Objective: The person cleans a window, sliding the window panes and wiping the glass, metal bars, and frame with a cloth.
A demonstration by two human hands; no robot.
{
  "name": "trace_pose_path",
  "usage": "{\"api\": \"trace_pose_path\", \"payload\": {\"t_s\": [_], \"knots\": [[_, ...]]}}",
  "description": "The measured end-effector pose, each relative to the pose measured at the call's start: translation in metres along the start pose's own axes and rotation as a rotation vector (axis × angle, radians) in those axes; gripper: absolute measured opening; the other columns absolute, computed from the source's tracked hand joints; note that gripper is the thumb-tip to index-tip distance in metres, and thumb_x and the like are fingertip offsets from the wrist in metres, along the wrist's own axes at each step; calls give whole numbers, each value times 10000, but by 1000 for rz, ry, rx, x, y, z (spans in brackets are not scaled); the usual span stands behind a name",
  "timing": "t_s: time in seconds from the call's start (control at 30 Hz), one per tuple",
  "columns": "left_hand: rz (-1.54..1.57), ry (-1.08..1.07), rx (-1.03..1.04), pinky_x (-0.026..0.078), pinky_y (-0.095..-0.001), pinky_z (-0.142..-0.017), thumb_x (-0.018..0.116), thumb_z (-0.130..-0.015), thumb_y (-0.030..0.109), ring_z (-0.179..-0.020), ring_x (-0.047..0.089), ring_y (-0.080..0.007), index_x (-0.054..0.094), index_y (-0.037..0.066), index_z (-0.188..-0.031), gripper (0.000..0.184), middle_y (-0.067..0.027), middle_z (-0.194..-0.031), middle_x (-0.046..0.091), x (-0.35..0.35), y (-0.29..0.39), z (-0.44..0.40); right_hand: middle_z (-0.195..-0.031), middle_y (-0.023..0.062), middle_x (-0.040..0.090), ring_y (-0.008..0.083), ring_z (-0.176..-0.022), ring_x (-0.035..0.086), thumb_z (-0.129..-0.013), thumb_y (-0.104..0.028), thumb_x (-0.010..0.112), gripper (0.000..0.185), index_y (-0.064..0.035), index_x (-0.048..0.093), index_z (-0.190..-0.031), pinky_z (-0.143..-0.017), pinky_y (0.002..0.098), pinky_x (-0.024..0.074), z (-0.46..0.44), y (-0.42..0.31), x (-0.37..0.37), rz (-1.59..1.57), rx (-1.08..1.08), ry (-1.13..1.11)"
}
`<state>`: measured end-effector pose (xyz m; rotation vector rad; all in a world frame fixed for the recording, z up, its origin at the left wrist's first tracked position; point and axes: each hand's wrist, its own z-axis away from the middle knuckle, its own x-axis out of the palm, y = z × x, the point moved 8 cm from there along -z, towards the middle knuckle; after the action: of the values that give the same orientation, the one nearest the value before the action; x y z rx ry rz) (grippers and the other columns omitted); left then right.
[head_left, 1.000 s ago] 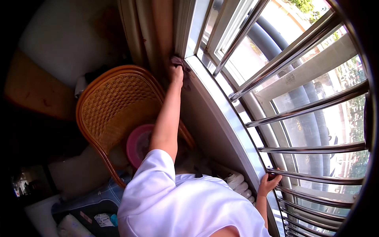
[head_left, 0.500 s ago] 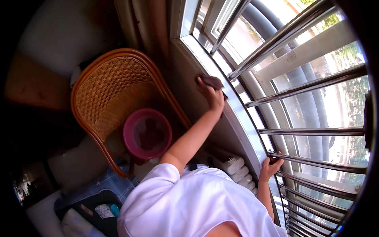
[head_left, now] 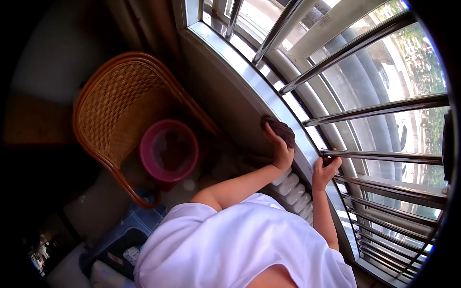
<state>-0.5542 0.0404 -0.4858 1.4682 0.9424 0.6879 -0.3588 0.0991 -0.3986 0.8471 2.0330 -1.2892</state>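
Observation:
My left hand (head_left: 280, 146) is closed on a dark maroon cloth (head_left: 283, 130), which lies bunched against the inner edge of the window sill (head_left: 261, 93). My right hand (head_left: 326, 172) has its fingers curled around the sill end of a shiny metal window bar (head_left: 379, 155). Something small and dark shows between those fingers, too hidden to name. Both forearms reach forward from white sleeves, the left one bent across the wall below the sill.
On a woven rattan chair (head_left: 113, 103) to the left stands a pink basin (head_left: 145, 156) with water in it. White radiator-like ribs (head_left: 290, 187) sit below the sill. A blue checked item with an open dark compartment (head_left: 115, 252) lies at lower left. Several more bars cross the window.
My left hand has slid along the sill with the cloth, toward my right hand and my body. The view has shifted; my right hand stays at the bar.

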Motion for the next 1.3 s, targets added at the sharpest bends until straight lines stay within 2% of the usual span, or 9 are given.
{"api": "trace_pose_path", "payload": {"t_s": [0.13, 0.37, 0.43, 0.53, 0.67, 0.8, 0.9, 1.1, 1.3], "knots": [[23, -232, 35, 190, -516, -1125, 631, -757, 10, -1289, 270, -548, 12, -112, -1455, 940, -397, -1401, 151, 0, 3, 16, -1022, 137, 451, 221, -833, 542, -789, 2, 587, 530, 54, 461, -1301, -779, 329, 461, 3, -3, -3, -31, -28, -3], [-247, 311, 64, 298, -533, -1069, 577, -809, 13, -1300, 284, -530, 115, -25, -1482, 817, -364, -1410, 204, -60, -22, -202, -1091, 130, 438, 214, -881, 522, -761, 26, 555, 566, 44, 453, -1318, -807, 322, 455, 6, 6, -2, -131, -42, 49], [-398, 447, 12, 376, -473, -1015, 537, -872, 84, -1194, 441, -458, 284, -65, -1409, 612, -313, -1311, 414, -95, -40, -279, -1073, 108, 446, 185, -831, 499, -758, 17, 561, 557, 37, 470, -1308, -754, 299, 447, 7, 9, -2, -154, -50, 104], [459, 465, 209, 409, -448, -962, 502, -935, 251, -1086, 533, -401, 497, -62, -1188, 402, -245, -1136, 560, -144, -58, -420, -1067, 105, 447, 178, -819, 511, -760, 42, 557, 540, 40, 476, -1294, -728, 287, 453, 6, 7, -2, -160, -33, 126], [-15, 393, 244, 402, -498, -911, 551, -934, 366, -1083, 533, -403, 501, -65, -1212, 515, -259, -1187, 552, -178, 151, -463, -1045, 110, 444, 185, -799, 519, -758, 43, 558, 533, 37, 481, -1286, -705, 294, 457, 5, 13, 2, -104, 12, 131], [-199, 716, 1020, 404, -553, -925, 683, -801, 128, -1103, 481, -501, 339, -17, -1384, 692, -320, -1257, 435, -180, 337, -464, -1035, 128, 436, 227, -828, 545, -713, 59, 555, 570, 65, 467, -1276, -746, 327, 469, 4, 8, 4, -98, 107, 90], [-301, 761, 1172, 489, -507, -803, 581, -872, 158, -998, 553, -459, 363, -68, -1364, 584, -296, -1170, 474, -189, 407, -472, -1036, 119, 438, 222, -849, 540, -714, 62, 548, 566, 66, 466, -1273, -757, 321, 463, 6, 29, 12, -191, 167, 80], [-424, 712, 1036, 410, -515, -919, 740, -741, 95, -1074, 477, -475, 301, -14, -1407, 805, -277, -1188, 430, -169, 275, -470, -1075, 141, 458, 249, -890, 541, -720, 48, 547, 578, 54, 452, -1291, -780, 330, 458, 5, 45, 24, -194, 175, 90], [-480, 549, 697, 467, -524, -924, 606, -855, 68, -1088, 502, -521, 235, 8, -1431, 687, -344, -1301, 364, -155, 49, -439, -1083, 169, 484, 280, -884, 556, -734, 31, 543, 557, 45, 456, -1284, -805, 362, 462, 6, 35, 19, -90, 160, 92]]}}
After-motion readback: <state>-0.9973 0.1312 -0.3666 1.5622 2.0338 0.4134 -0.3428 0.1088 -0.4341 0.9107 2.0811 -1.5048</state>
